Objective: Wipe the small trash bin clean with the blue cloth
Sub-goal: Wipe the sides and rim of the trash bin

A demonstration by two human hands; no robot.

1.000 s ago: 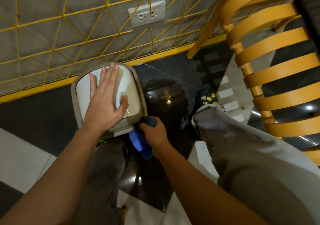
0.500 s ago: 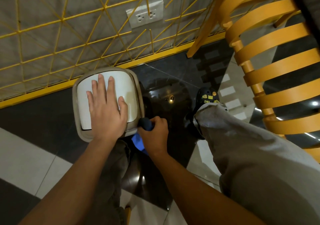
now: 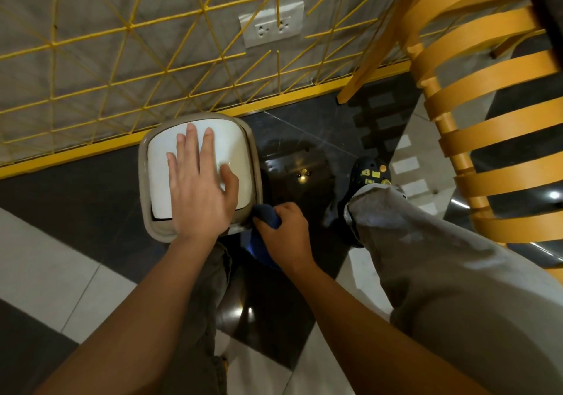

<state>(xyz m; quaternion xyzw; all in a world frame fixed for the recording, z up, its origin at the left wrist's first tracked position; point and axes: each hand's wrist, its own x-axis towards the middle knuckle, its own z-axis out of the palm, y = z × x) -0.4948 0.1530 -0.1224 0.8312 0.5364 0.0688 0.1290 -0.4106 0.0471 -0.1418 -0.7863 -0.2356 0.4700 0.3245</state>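
A small trash bin (image 3: 246, 147) with a white lid and a beige rim stands on the dark floor by the wall, seen from above. My left hand (image 3: 199, 187) lies flat on the lid with straight fingers, pressing down. My right hand (image 3: 285, 236) grips the bunched blue cloth (image 3: 266, 215) and holds it against the bin's near right corner, below the rim. Most of the cloth is hidden under that hand, and the bin's sides cannot be seen from this angle.
A yellow wire grid (image 3: 152, 44) covers the wall behind the bin, with a white power socket (image 3: 271, 24) in it. An orange slatted chair (image 3: 487, 114) stands at the right. My knees and a dark shoe (image 3: 370, 172) flank the bin.
The bin has tipped back to level, so its lid now faces straight up. My right hand has shifted slightly with the cloth along the bin's near right corner. My left hand stayed on the lid.
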